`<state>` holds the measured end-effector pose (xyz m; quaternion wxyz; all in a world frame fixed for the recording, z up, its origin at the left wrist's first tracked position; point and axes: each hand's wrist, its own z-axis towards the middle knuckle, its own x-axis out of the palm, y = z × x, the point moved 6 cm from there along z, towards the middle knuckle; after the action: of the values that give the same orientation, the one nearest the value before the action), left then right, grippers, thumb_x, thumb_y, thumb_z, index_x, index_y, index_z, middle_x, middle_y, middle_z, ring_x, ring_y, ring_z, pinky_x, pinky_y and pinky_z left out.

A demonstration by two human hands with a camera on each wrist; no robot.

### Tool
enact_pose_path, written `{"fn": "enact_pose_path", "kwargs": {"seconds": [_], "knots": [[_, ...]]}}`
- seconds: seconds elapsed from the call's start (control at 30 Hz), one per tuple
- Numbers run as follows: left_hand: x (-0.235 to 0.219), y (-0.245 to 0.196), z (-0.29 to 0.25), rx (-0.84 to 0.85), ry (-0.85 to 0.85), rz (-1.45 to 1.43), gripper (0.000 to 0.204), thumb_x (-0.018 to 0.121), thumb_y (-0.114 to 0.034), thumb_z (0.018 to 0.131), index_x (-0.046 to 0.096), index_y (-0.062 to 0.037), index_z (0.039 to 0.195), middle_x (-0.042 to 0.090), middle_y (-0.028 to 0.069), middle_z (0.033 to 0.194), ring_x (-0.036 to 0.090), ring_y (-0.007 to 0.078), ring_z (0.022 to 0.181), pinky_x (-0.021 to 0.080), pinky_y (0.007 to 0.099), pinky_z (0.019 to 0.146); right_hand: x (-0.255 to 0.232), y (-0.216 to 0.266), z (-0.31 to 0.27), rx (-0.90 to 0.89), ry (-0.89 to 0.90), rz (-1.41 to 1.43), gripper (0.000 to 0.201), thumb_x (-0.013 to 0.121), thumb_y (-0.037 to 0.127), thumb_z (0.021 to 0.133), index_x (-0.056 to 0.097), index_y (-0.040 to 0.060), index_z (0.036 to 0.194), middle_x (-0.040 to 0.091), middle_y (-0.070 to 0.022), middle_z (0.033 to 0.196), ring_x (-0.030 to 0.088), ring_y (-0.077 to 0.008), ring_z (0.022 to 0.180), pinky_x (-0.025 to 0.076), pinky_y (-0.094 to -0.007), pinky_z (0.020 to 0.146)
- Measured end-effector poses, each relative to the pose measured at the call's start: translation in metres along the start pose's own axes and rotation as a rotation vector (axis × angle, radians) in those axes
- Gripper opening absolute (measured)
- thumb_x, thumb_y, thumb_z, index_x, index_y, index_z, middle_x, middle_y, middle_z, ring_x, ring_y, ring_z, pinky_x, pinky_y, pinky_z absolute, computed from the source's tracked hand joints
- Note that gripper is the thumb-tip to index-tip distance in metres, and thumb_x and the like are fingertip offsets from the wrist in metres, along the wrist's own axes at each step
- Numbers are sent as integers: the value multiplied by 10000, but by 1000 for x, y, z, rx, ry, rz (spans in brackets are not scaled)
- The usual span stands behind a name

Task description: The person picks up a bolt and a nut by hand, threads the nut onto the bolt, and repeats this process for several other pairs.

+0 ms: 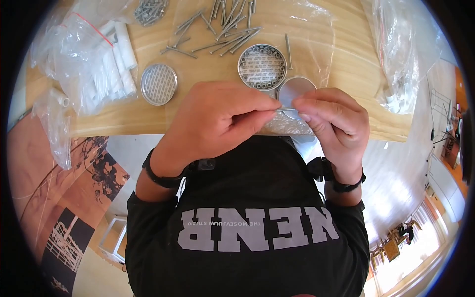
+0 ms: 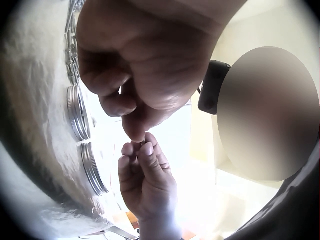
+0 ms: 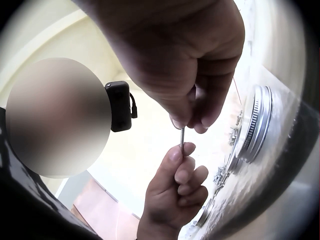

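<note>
Between my two hands a thin metal screw (image 1: 284, 109) lies about level, close over the table's near edge. My left hand (image 1: 210, 116) pinches one end with thumb and forefinger. Thumb and fingertips of my right hand (image 1: 339, 116) pinch around the other end, which they hide; whether they also hold a small part there I cannot tell. In the right wrist view a short length of the screw (image 3: 182, 137) shows between the fingertips. Just beyond the hands stand a round tin (image 1: 262, 88) with small metal nuts around its inside edge, and a shiny round tin (image 1: 306, 85), partly covered by the right hand.
Several long screws (image 1: 230, 37) lie scattered at the back, one (image 1: 288, 52) apart. A round lid (image 1: 159, 84) lies left of the hands. Bagged white tubes (image 1: 116, 64) are on the left, a clear bag (image 1: 401, 59) on the right, and a heap of small metal parts (image 1: 150, 12) at the back.
</note>
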<state>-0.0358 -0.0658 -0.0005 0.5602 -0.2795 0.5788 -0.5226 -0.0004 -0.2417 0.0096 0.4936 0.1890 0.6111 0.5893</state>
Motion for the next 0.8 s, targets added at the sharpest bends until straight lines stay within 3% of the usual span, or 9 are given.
{"fn": "enact_pose_path", "kwargs": {"seconds": [0.2, 0.33, 0.4, 0.73, 0.8], "knots": [[-2, 2, -1, -70, 14, -104, 125, 633, 19, 868, 689, 16, 979, 650, 64, 680, 633, 127, 575, 468, 240, 528, 5, -6, -1, 90, -14, 184, 175, 750, -16, 784, 741, 33, 953, 707, -86, 887, 681, -187, 782, 531, -275, 660], [0, 7, -5, -200, 26, -292, 112, 615, -10, 904, 680, 21, 991, 660, 57, 701, 634, 117, 595, 471, 232, 536, 3, -2, 0, -6, -32, 82, 178, 750, -18, 784, 741, 31, 955, 709, -90, 890, 686, -191, 779, 531, -275, 651], [5, 9, -5, -247, 128, -364, 108, 601, -37, 928, 671, 24, 983, 664, 50, 716, 633, 116, 610, 468, 231, 535, 1, 0, 1, -37, -29, 112, 182, 748, -21, 785, 741, 31, 959, 709, -88, 891, 686, -193, 775, 532, -280, 646], [-2, 1, -1, -153, 69, -72, 76, 637, -48, 895, 678, -12, 947, 675, 70, 696, 645, 151, 598, 478, 250, 564, 5, 2, 2, 13, 11, 62, 171, 742, -17, 796, 738, 42, 957, 708, -91, 854, 691, -185, 771, 530, -269, 649], [-3, -4, -1, -70, 14, 36, 74, 656, -50, 875, 686, -18, 935, 682, 68, 691, 668, 182, 610, 487, 270, 564, 8, -6, -3, 180, -66, 191, 129, 740, 3, 814, 735, 38, 938, 712, -86, 849, 689, -172, 761, 526, -259, 648]]}}
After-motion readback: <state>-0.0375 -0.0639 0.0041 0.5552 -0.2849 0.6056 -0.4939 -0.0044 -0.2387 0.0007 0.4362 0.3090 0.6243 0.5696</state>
